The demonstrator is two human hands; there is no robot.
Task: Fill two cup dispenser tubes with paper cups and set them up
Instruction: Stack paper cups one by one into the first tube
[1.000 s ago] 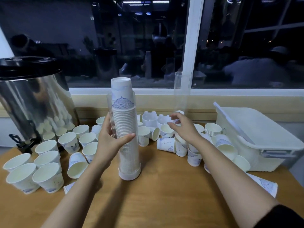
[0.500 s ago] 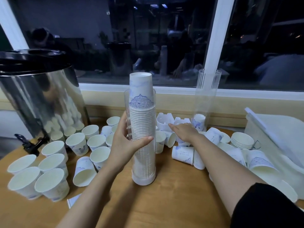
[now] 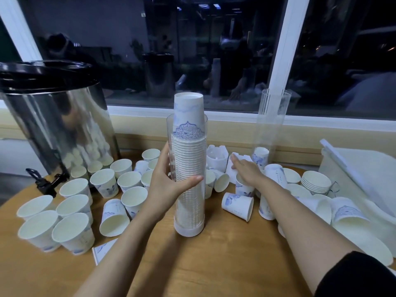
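Note:
A clear dispenser tube point(image 3: 188, 211) stands upright at the table's centre, packed with a stack of upside-down paper cups point(image 3: 188, 112) that sticks out above its rim. My left hand point(image 3: 166, 183) grips this tube at mid height, thumb across the front. A second clear tube point(image 3: 271, 125) stands by the window with one cup at its bottom. My right hand point(image 3: 246, 171) reaches flat, fingers straight, over the loose cups point(image 3: 237, 205) between the two tubes, resting on an upright cup.
A steel urn point(image 3: 57, 125) with a black tap stands at the left. Several upright cups point(image 3: 72, 232) crowd the left side. White dispenser caps point(image 3: 216, 159) sit behind the filled tube. A white lidded bin point(image 3: 362, 166) stands at the right, with nested cups beside it.
My right hand has slid left and back from the pile near the second tube toward the white caps. My left hand keeps its hold on the filled tube. My head has moved left.

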